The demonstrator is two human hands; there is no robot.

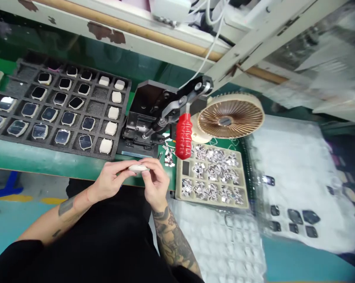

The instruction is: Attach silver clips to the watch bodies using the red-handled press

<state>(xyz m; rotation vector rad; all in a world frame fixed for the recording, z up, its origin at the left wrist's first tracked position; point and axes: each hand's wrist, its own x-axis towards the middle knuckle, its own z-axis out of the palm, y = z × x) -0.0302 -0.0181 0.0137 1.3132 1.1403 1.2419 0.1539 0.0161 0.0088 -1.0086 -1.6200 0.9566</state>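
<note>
Both hands hold one small white watch case (138,168) between them over the front edge of the green bench. My left hand (108,181) pinches its left end with thumb and fingers, and my right hand (156,182) grips the right end. The case is seen nearly edge-on. Just behind the hands stands a black toggle press (142,127) with a red handle (183,136). To the left lies a dark foam tray (102,112) of watch cases, several with black screens and a column of plain white ones at its right side.
A beige compartment tray (245,188) of small silvery pieces lies right of the press, with a fan (230,116) behind it. Clear plastic trays (218,236) are at the lower right. Dark watch parts (295,216) rest on white sheeting. A shelf beam (130,37) crosses above.
</note>
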